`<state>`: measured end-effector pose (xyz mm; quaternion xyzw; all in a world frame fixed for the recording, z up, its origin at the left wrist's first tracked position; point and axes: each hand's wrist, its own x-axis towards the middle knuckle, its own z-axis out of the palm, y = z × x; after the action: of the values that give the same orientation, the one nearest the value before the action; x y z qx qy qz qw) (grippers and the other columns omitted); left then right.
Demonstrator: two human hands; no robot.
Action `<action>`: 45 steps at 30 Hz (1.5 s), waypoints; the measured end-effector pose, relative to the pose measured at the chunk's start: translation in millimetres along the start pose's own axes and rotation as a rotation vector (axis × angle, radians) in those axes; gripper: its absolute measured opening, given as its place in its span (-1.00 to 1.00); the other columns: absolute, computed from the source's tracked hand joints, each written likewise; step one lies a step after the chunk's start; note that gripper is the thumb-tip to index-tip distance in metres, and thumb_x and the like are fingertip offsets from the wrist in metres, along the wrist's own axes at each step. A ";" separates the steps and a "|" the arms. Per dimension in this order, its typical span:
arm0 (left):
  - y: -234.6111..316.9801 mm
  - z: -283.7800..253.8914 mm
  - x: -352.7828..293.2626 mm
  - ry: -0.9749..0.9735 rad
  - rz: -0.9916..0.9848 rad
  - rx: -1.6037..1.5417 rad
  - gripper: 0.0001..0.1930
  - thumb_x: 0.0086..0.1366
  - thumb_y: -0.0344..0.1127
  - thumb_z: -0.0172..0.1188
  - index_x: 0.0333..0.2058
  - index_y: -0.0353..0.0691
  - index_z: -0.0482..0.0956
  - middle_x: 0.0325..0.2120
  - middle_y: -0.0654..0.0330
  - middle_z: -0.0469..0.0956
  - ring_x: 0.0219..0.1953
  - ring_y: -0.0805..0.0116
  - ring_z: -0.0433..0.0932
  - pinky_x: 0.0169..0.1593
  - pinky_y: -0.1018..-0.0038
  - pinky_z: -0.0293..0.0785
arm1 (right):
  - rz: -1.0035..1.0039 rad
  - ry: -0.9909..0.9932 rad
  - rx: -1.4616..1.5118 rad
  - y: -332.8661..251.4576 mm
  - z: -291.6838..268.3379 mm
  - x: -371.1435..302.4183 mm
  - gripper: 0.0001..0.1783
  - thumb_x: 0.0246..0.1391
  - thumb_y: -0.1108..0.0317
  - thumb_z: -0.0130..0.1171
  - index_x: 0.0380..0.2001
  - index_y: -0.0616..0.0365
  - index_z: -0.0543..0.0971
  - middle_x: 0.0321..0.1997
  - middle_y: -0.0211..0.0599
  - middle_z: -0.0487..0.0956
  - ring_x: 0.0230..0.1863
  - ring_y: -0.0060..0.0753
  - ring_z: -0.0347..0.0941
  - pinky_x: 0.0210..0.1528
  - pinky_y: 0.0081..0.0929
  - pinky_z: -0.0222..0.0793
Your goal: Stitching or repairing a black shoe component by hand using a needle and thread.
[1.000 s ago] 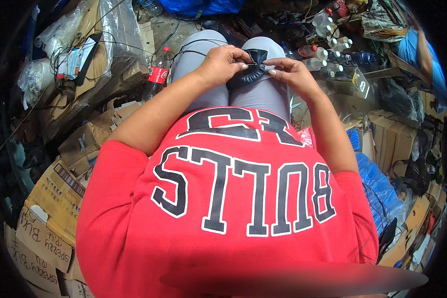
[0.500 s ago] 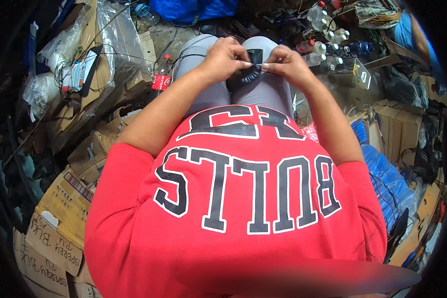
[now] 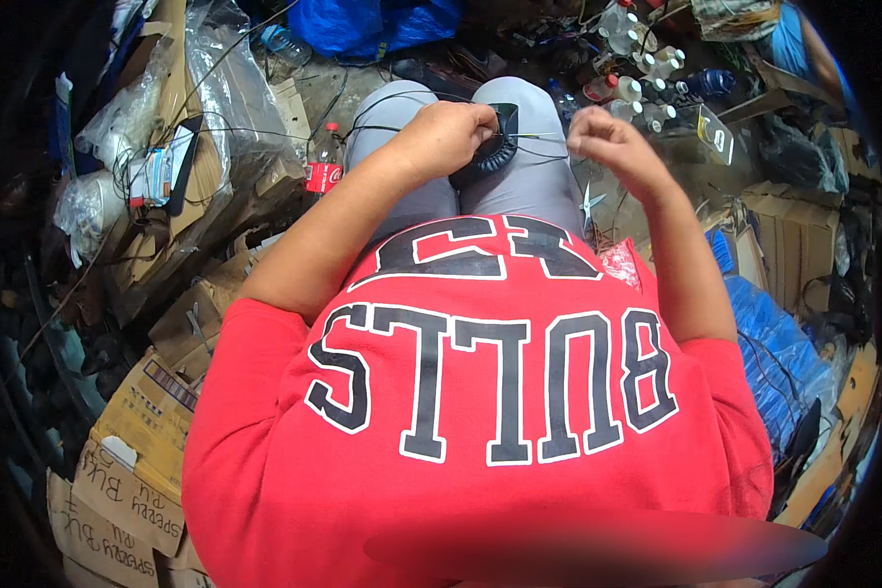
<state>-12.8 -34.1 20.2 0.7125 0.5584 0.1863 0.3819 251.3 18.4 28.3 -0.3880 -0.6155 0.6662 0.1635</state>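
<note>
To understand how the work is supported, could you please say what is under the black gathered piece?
Grey trousers show beside the black gathered piece; what lies directly beneath it is covered and cannot be seen.

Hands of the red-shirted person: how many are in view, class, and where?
2: left hand at the black pleated piece; right hand apart from it, on its right.

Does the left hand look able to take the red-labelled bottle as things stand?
Probably not directly: the left hand seems busy pinching the black pleated piece. If freed, likely yes: the red-labelled bottle is close beside the left leg, and nothing appears to cover it.
</note>
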 end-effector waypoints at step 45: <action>38.0 -79.2 -89.3 -0.097 0.155 -0.312 -0.80 0.20 -0.29 0.13 -0.45 -0.31 0.43 -0.50 0.17 0.45 -0.48 0.34 0.43 -0.38 0.48 0.35 | -0.132 -0.148 -0.419 -60.3 48.8 2.4 -0.74 0.15 0.22 0.04 -0.31 0.24 0.48 -0.47 -0.37 0.46 -0.43 -0.53 0.34 -0.33 -0.56 0.30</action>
<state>-70.1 -94.4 113.7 0.6937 0.4471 0.2649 0.4987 199.1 -2.4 81.8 -0.3225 -0.7747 0.5385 0.0769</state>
